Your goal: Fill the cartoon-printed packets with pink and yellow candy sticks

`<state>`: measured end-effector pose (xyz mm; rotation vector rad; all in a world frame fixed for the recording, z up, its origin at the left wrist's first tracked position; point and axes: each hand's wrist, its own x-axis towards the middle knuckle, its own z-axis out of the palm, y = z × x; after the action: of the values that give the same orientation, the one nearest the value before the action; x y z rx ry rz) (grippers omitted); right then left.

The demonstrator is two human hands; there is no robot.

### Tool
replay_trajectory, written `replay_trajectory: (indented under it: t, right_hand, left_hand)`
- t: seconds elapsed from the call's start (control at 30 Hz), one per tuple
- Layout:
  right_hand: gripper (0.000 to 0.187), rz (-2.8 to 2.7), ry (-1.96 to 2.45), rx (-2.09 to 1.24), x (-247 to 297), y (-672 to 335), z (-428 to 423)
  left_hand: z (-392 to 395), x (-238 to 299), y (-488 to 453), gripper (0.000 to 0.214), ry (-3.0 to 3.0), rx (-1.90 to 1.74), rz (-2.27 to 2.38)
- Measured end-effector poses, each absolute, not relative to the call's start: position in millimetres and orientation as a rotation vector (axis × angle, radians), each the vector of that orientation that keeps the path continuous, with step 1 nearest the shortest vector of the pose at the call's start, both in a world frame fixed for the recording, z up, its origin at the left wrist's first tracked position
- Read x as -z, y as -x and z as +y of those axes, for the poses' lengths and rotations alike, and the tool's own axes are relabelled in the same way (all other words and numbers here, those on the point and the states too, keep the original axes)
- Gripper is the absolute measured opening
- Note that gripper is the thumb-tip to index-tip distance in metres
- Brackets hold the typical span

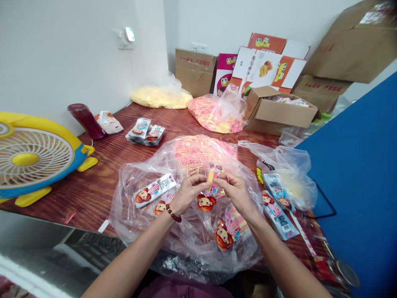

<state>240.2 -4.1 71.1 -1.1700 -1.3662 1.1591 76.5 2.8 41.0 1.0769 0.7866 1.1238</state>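
Note:
My left hand (187, 191) and my right hand (236, 192) meet over a big clear plastic bag (130, 182) on the wooden table (102, 174). Both pinch a small cartoon-girl packet (211, 178) holding pink and yellow sticks, upright between the fingertips. A bead bracelet circles my left wrist. More cartoon-girl packets (153, 191) lie on the plastic, one near my left hand and another (228, 232) below my right. A heap of pink and yellow sticks (201, 150) fills the bag's far side.
A yellow desk fan (27, 157) stands at the left. A dark red bottle (87, 121), small packets (145, 130), bags of yellow (159, 97) and pink shreds (214, 112) and cardboard boxes (279, 109) sit behind. A blue panel (362, 174) rises at right.

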Motion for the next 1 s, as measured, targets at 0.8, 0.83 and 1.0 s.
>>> replay_trajectory:
  t: [0.8,0.83,1.0]
  right_hand:
    - [0.038,-1.356,1.302,-1.39,-55.3,-278.5,-22.8]
    - [0.038,-1.346,1.306,-1.393,-55.0,-277.8,-23.5]
    - [0.037,-1.186,1.414,-1.441,-50.7,-290.4,-28.6]
  left_hand:
    - [-16.3,-24.9,-99.8,0.018,-1.164,-0.83,0.865]
    - [-16.5,-23.2,-101.0,0.019,-1.178,-0.828,0.872]
    - [-18.1,-10.3,-106.1,0.022,-1.217,-0.75,0.881]
